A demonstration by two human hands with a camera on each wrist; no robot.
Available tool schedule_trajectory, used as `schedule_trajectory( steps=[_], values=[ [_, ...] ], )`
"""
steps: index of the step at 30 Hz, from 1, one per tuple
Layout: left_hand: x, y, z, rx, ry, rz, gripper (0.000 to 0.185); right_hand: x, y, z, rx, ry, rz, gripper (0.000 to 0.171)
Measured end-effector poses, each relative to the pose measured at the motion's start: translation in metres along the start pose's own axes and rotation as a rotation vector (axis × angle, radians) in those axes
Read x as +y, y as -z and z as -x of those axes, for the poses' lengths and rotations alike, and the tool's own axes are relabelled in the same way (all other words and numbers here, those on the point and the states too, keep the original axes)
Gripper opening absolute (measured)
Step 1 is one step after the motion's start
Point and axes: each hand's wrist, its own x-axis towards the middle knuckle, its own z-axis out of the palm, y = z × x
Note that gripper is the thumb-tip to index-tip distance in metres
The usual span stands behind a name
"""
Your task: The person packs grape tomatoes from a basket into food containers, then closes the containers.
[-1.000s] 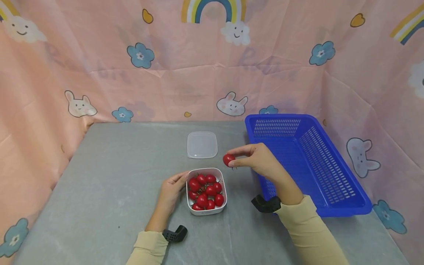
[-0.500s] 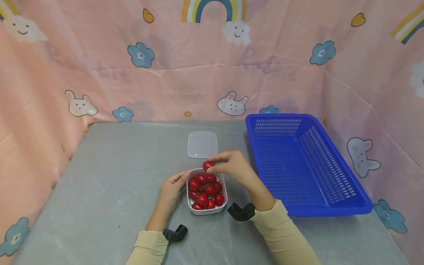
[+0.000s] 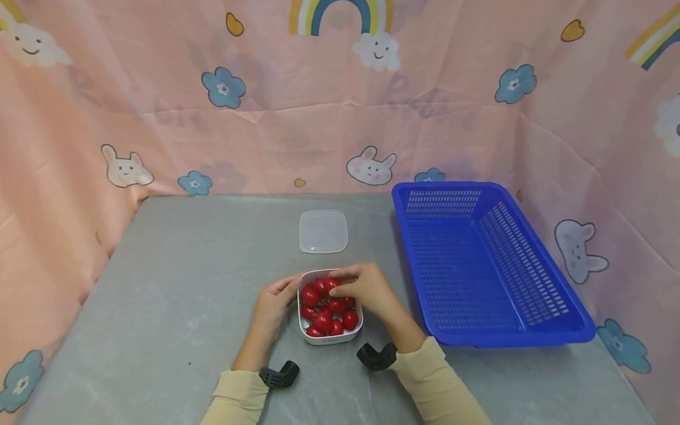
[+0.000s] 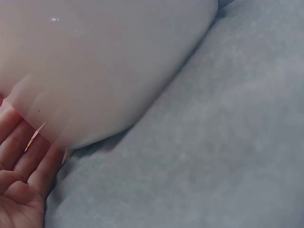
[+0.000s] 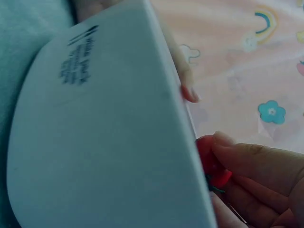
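Observation:
A white square container (image 3: pixel 332 340) stands on the grey table, with several red cherry tomatoes (image 3: pixel 323 320) inside. My left hand (image 3: pixel 273 307) grips its left rim at the far corner; in the left wrist view the fingers (image 4: pixel 45 166) lie along the outer wall. At the far right of the container, my right hand (image 3: pixel 370 290) pinches a cherry tomato (image 5: pixel 205 151) between thumb and fingers, down among the others. A green stem hangs from it in the right wrist view. The container wall partly hides that tomato there.
A clear square lid (image 3: pixel 323 232) lies flat behind the container. To the right is a large blue plastic basket (image 3: pixel 512 339) with slotted sides. Patterned pink cloth (image 3: pixel 297 130) hangs behind the table and along both sides.
My right hand has carried the cherry tomato leftward from beside the basket to above the container, then lowered it into it. My left hand has stayed at the rim.

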Motion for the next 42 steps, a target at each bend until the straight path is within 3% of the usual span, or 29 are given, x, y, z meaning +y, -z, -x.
schedule_trajectory(
  steps=[14,20,25,29,36,39,42],
  values=[
    [0.005,-0.007,-0.004,-0.011,0.000,-0.004,0.034,0.000,0.003,-0.002,0.037,0.019,0.023,0.028],
    [0.006,-0.007,-0.005,-0.001,-0.014,0.016,0.036,-0.008,0.010,-0.002,0.088,0.079,0.001,0.027],
    [0.007,-0.006,-0.003,0.012,-0.007,-0.037,0.034,-0.022,0.022,0.005,0.134,0.122,-0.052,0.026],
    [0.010,-0.006,0.000,0.017,0.010,-0.105,0.032,-0.039,0.035,0.010,0.100,0.119,-0.120,0.027],
    [0.042,0.000,-0.004,-0.057,0.021,-0.450,0.031,-0.065,0.061,-0.014,0.011,0.098,-0.182,0.031],
    [0.059,0.000,-0.014,-0.083,-0.006,-0.474,0.032,-0.068,0.071,-0.037,-0.001,0.034,-0.203,0.033],
    [0.076,-0.001,-0.030,-0.108,-0.031,-0.434,0.034,-0.065,0.076,-0.059,0.012,-0.035,-0.186,0.035]
  ],
)
